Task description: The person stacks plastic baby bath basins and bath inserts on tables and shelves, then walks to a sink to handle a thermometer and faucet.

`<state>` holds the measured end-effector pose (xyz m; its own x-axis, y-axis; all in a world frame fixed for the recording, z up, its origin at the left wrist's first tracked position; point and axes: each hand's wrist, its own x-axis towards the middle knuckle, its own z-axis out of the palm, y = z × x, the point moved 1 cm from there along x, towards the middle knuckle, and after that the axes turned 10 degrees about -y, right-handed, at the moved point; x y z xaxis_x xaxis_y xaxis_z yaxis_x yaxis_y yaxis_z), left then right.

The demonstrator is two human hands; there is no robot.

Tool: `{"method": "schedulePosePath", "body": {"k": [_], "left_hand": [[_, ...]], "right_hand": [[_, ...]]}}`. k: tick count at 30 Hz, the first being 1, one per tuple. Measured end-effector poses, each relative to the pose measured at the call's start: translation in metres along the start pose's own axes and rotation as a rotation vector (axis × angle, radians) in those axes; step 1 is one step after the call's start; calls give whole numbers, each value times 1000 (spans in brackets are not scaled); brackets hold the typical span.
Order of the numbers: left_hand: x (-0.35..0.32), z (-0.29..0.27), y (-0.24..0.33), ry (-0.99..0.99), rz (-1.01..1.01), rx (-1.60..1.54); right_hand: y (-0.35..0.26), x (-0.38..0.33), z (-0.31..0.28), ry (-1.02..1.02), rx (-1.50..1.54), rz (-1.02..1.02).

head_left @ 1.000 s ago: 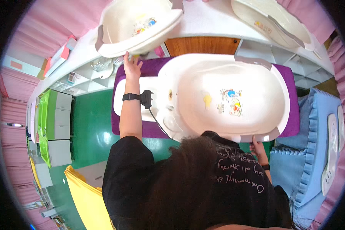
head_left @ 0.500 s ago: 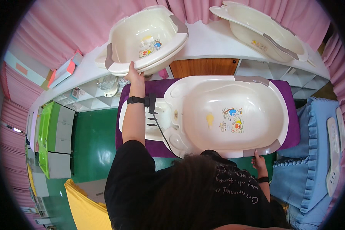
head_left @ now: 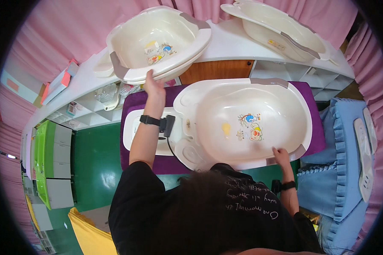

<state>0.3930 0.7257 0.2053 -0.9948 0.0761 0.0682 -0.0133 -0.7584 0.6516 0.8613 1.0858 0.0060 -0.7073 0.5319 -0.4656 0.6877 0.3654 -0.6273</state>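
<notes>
A cream baby bathtub [head_left: 152, 39] with grey-brown grips and a cartoon print sits tilted at the back left, a second rim showing just beneath its own. My left hand [head_left: 155, 88] grips its near rim, thumb on top, the other fingers partly hidden. Below, a larger cream baby bathtub [head_left: 225, 146] with a similar print lies across the purple-covered table [head_left: 317, 127]. Over this tub's near rim, by the grey-brown grip, is my right hand [head_left: 281, 157], fingers loosely bent and apart, nothing in them. A white slotted tray-like piece [head_left: 134, 127] lies beside the tub's left end.
Another cream tub [head_left: 281, 32] leans on the white shelf counter [head_left: 225, 46] at the back right. Blue ruffled fabric [head_left: 321, 157] covers furniture at right. A green-and-white cabinet [head_left: 51, 155] stands far left; yellow cloth [head_left: 87, 233] hangs near me.
My right hand has come up from the large tub's near edge to above its rim. The left hand still grips the back-left tub, which appears shifted slightly left along with the whole view.
</notes>
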Motion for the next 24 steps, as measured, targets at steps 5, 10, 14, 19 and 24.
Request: {"method": "schedulePosePath", "body": {"k": [5, 10, 14, 19, 24], "left_hand": [[-60, 50, -45, -161, -238, -137], [-108, 48, -51, -254, -321, -171], [-146, 22, -46, -417, -427, -141], [-163, -12, -12, -648, -379, 270], [-140, -100, 30, -424, -390, 439]], "right_hand": [[-197, -6, 12, -330, 413, -468], [-347, 23, 39, -482, 993, -506], [-402, 44, 59, -365, 1234, -597], [-404, 34, 68, -210, 1299, -531], [-365, 24, 32, -195, 1329, -556]]}}
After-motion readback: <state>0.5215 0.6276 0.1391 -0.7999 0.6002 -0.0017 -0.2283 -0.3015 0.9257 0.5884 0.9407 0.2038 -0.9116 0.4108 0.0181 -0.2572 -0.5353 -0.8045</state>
